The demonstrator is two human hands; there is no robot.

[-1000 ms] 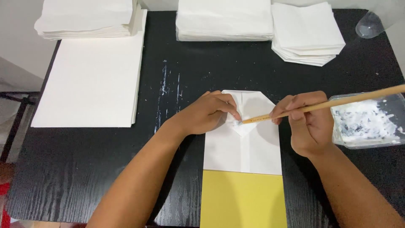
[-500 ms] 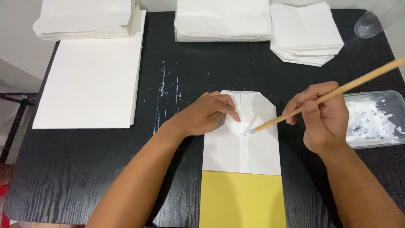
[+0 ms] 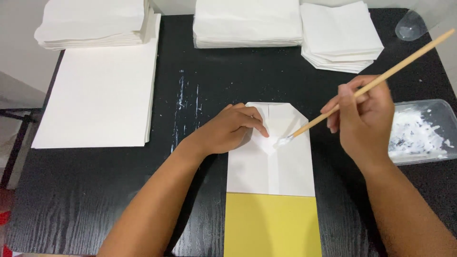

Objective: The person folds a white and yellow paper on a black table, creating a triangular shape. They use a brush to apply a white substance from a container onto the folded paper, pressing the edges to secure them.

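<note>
The folded white paper bag (image 3: 271, 162) looks half glued: the left hand (image 3: 233, 131) presses its flap flat with fingers extended, while the right hand (image 3: 364, 119) grips a thin wooden brush (image 3: 371, 85) whose white-pasted tip touches the flap, not yet closed.

we see two bare forearms coming in from the bottom edge, each ending in a bare hand: our left hand (image 3: 233, 129) and our right hand (image 3: 364, 121). no sleeve covers either arm as far as the frame shows; both are uncovered from the wrists down to the lower edge. we see no watch, ring, bracelet or glove on either hand. the fingernails that show on the left hand are short and plain. fine hair shows along the right forearm.
</note>
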